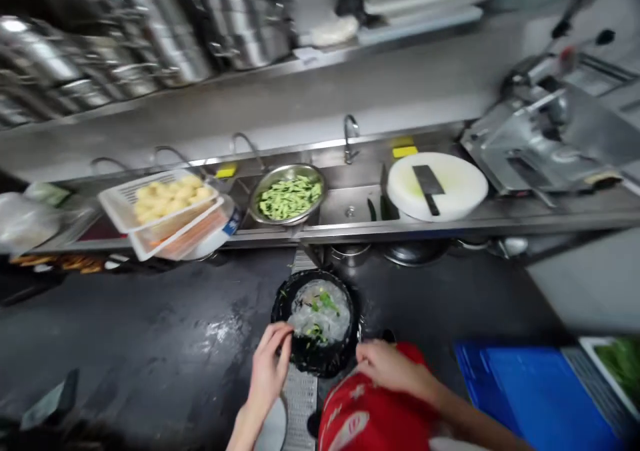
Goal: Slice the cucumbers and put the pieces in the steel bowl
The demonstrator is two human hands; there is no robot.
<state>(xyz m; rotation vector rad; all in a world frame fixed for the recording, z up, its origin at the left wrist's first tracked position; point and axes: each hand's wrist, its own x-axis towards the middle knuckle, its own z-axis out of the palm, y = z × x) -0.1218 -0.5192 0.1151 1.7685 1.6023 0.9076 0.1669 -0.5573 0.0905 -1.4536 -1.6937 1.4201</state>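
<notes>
Below me on the floor stands a round black bin [283,304] lined with a black bin bag [320,361]. Inside it lie crumpled clear plastic [313,321] and green vegetable scraps [327,301]. At the bin's near left rim, my left hand [270,361] is closed, thumb and fingers pinched on the bag's edge. My right hand [383,366] is closed by the right rim, in front of my red apron [370,404]. Its fingertips appear to grip the bag's edge there, though blur and the fingers partly hide the contact.
On the steel counter are a bowl of sliced green vegetables [290,198], a crate of peeled potatoes [170,198], a white chopping block [460,184] with a cleaver [427,184] and a slicer [540,131]. Blue crates [540,391] sit right. A drain grate [300,398] runs under the bin.
</notes>
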